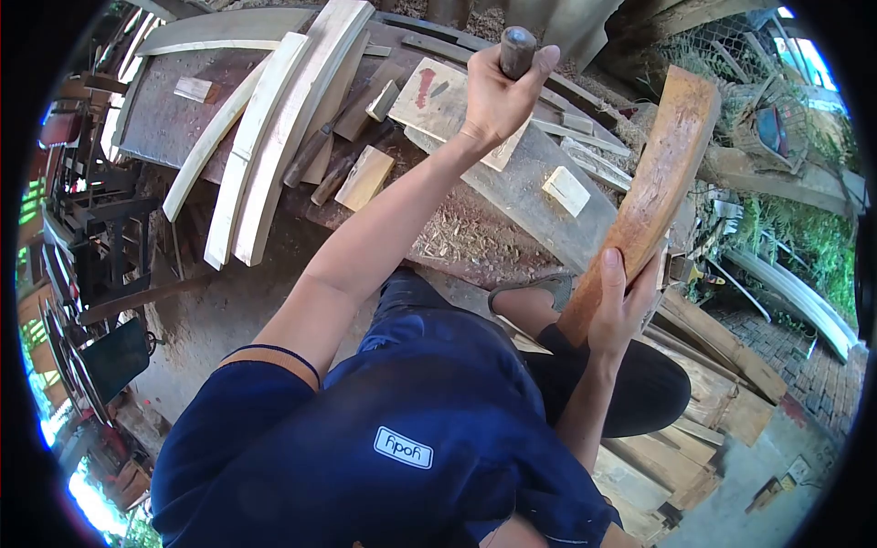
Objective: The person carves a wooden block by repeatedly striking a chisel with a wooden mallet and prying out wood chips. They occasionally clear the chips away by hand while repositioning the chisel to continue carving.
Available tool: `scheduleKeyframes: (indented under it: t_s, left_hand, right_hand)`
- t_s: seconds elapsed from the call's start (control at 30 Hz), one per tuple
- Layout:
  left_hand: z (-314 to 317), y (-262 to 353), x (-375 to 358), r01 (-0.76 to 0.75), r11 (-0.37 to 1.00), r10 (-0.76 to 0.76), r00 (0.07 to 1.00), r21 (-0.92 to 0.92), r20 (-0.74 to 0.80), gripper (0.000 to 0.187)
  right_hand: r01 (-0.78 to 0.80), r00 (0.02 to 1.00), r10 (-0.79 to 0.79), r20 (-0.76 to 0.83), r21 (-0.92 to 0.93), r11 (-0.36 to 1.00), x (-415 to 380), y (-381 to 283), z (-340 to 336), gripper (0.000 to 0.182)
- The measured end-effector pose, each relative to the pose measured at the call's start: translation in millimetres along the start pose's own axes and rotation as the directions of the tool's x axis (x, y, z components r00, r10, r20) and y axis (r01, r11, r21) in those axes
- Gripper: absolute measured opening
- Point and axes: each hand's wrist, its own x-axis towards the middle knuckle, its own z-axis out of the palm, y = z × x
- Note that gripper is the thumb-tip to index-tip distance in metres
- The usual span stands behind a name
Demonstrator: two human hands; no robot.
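My left hand (501,99) is closed around a dark wooden tool handle (518,53), its rounded end pointing up toward me. The tool's lower part is hidden behind the fist. Beneath that wrist lies a pale wooden block (437,99) with a red mark, resting on a grey board (539,205). My right hand (626,297) grips a long, thick, slightly curved brown piece of wood (653,183) near its lower end, thumb on top. This piece slants upward to the right, and its lower end is beside my knee. A small pale wood offcut (566,190) sits on the grey board between the hands.
Long curved pale planks (292,137) lie across the workbench (169,114) on the left. Beside them are dark-handled tools (309,157) and a short wood block (365,179). Wood shavings (466,239) cover the bench's near side. More planks (703,402) lie at lower right.
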Motion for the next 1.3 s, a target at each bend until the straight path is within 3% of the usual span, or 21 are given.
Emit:
scheduleKeyframes:
  t_s: [0.17,0.23,0.37,0.43,0.6,0.67,0.73,0.77,0.8,0.83,0.93,0.97,1.0,1.07,1.1,1.2,1.3]
  left_hand:
    - [2.2,-2.7,-8.7,-0.03,0.999,0.03,1.0,0.043,0.002,0.036]
    - [6.3,0.5,-13.4,0.005,0.997,-0.003,1.0,0.081,-0.025,0.046]
    - [11.8,-2.6,-18.1,0.021,0.997,-0.02,1.0,0.081,-0.016,0.045]
    - [14.0,-4.9,-19.1,-0.128,0.98,0.126,0.992,0.151,0.019,0.034]
    - [33.2,-8.7,-35.0,-0.16,0.972,0.155,0.987,0.17,0.044,0.034]
    - [40.9,-13.3,-44.0,-0.373,0.914,0.356,0.926,0.158,0.127,0.03]
    - [42.2,-6.7,-53.7,-0.371,0.909,0.335,0.921,0.187,0.2,0.024]
    - [43.5,-7.6,-59.1,-0.375,0.88,0.306,0.917,0.291,0.257,0.015]
    - [45.1,-9.4,-62.6,-0.381,0.839,0.271,0.911,0.388,0.31,0.015]
    - [45.7,-11.1,-64.8,-0.321,0.885,0.226,0.93,0.337,0.291,0.019]
    - [44.3,-13.1,-58.5,-0.355,0.872,0.281,0.927,0.337,0.25,0.018]
    - [41.9,-10.9,-60.1,-0.34,0.879,0.254,0.928,0.336,0.274,0.018]
    - [40.0,-10.7,-64.1,-0.333,0.877,0.246,0.931,0.346,0.271,0.018]
    - [43.9,-10.5,-68.7,-0.387,0.852,0.265,0.9,0.353,0.347,0.018]
    - [44.4,-13.3,-72.1,-0.393,0.844,0.243,0.886,0.365,0.394,0.023]
    - [41.1,-16.4,-74.3,-0.411,0.847,0.249,0.868,0.338,0.43,0.024]
    - [30.9,-10.7,-62.0,-0.37,0.882,0.242,0.886,0.29,0.396,0.016]
  right_hand:
    - [-0.036,0.999,0.036,0.006,-0.01,0.999,-1.5,8.0,-1.7,0.039]
    - [-0.012,1.0,0.012,0.003,-0.012,1.0,-2.4,8.6,-0.1,0.04]
    - [0.016,1.0,-0.016,0.007,-0.023,1.0,-1.5,7.8,1.5,0.043]
    - [0.03,0.999,-0.029,0.017,-0.037,0.999,-0.4,7.3,1.8,0.042]
    - [0.023,0.997,-0.022,-0.071,0.007,1.0,3.5,-10.8,-11.4,0.04]
    - [0.058,0.998,-0.045,-0.039,0.459,0.886,1.9,-24.7,-15.3,0.043]
    - [0.1,0.995,-0.089,-0.046,0.485,0.869,3.6,-19.4,-14.0,0.047]
    - [0.177,0.984,-0.177,-0.016,0.1,0.979,7.9,-6.5,-12.8,0.047]
    - [0.247,0.968,-0.245,0.044,-0.3,0.921,13.7,-5.3,-9.1,0.047]
    - [0.041,0.991,-0.017,0.13,-0.187,0.981,15.6,-20.4,-5.8,0.048]
    - [0.057,0.998,-0.056,0.009,-0.2,0.978,12.4,-11.4,-15.9,0.046]
    - [0.102,0.987,-0.121,-0.107,-0.164,0.981,8.5,3.3,-21.2,0.042]
    - [0.097,0.989,-0.113,-0.098,-0.158,0.983,4.3,1.1,-20.0,0.042]
    - [0.088,0.996,-0.071,-0.06,0.372,0.924,-1.8,-9.1,-16.6,0.039]
    - [0.094,0.995,-0.073,-0.071,0.367,0.925,0.0,-11.4,-15.1,0.039]
    - [0.154,0.986,-0.14,0.088,-0.175,0.972,14.5,-14.2,-7.2,0.041]
    - [0.116,0.993,-0.111,0.044,-0.124,0.986,12.2,-9.0,-6.0,0.039]
